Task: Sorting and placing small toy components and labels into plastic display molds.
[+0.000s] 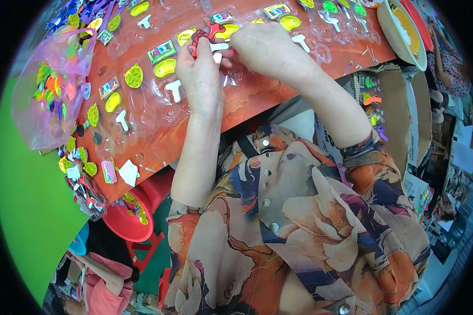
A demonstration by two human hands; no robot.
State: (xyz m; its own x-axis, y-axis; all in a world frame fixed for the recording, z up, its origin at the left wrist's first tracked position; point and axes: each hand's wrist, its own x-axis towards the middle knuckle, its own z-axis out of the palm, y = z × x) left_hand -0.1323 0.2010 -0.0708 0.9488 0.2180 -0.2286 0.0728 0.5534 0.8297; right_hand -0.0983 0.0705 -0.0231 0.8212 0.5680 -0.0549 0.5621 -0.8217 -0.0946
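My left hand (pixel 201 73) is closed around red plastic pieces with black spots (pixel 214 30), which stick up past the thumb and fingers. Beside them, between my hands, shows a white plastic piece (pixel 219 46); which hand bears it I cannot tell. My right hand (pixel 263 50) is curled shut close by, its fingertips turned away, so whatever they pinch is hidden. Beneath and around both hands lie clear plastic blister trays (pixel 144 100). Several hold a yellow oval piece (pixel 165 67), a white T-shaped piece (pixel 173 91) and a small printed packet (pixel 161 51).
The trays cover an orange-red tabletop (pixel 236 113). A pink plastic bag (pixel 52 94) of small colourful parts sits at the left edge. A cream basin (pixel 402 37) stands at the far right, beside an open cardboard box (pixel 391 115). Below the left edge is a red basin (pixel 126 223).
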